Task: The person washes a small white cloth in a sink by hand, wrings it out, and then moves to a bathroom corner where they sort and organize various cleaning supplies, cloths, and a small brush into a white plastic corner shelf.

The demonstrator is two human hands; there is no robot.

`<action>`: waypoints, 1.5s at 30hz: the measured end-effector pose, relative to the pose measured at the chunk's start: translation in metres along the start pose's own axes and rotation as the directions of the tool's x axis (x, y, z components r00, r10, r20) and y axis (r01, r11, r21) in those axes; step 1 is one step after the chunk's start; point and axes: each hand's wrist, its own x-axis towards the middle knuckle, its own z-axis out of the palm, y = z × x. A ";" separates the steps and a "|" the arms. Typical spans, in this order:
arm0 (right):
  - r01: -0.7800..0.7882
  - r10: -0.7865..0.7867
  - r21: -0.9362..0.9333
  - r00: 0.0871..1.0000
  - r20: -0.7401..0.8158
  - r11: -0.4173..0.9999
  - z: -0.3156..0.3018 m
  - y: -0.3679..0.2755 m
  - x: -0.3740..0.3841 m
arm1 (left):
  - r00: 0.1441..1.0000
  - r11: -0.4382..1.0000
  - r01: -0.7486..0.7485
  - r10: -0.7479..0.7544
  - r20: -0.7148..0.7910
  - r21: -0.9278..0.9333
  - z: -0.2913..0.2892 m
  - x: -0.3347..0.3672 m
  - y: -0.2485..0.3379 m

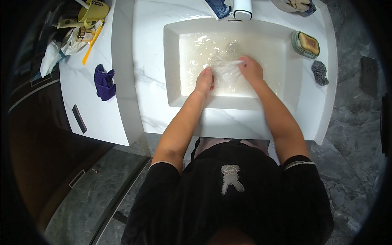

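A rectangular white sink (172, 65) holds cloudy, soapy water (265, 51) with bubbles on it. Stretched between my two hands, just at the water's surface, is a thin white cloth (227, 72), partly blurred and wet. The fingers of my left hand (204, 81) are closed on its left end, thumb on top. At the cloth's upper right corner my right hand (251, 70) pinches it, pulling that edge taut. What kind of cloth it is cannot be made out.
Behind the sink stands a white faucet (242, 9) beside a blue-and-white packet (218, 8). On the right rim are a soap box with a tan bar (308, 43) and a grey scrubber (319, 72). A purple cloth (105, 83), yellow brush (93, 41) and yellow cup (94, 11) lie left.
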 end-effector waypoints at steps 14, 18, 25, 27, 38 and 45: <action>0.238 -0.201 0.122 0.946 -0.256 0.964 0.017 -0.098 -0.052 | 0.954 0.882 0.237 -0.131 0.271 -0.407 0.038 -0.010 0.007; -0.040 0.027 -0.087 0.988 -0.151 0.995 -0.018 -0.067 -0.018 | 0.961 0.826 0.154 0.004 0.278 -0.543 0.063 -0.017 0.004; -0.432 0.539 0.342 0.767 -0.347 0.835 -0.028 -0.008 0.008 | 0.991 0.947 -0.092 0.116 0.060 -0.307 0.043 0.009 0.005; -0.373 0.383 0.096 0.862 -0.333 0.923 -0.004 0.005 0.002 | 0.999 0.961 -0.035 0.044 0.029 -0.273 0.031 0.012 0.000; -0.169 0.239 0.467 0.966 -0.095 0.868 0.032 -0.015 -0.019 | 0.958 0.928 0.165 -0.069 0.279 -0.334 0.039 0.016 0.012; 0.409 -0.370 0.166 0.902 -0.221 0.897 0.004 -0.116 -0.065 | 0.945 0.943 0.156 -0.055 0.324 -0.296 0.032 0.014 0.010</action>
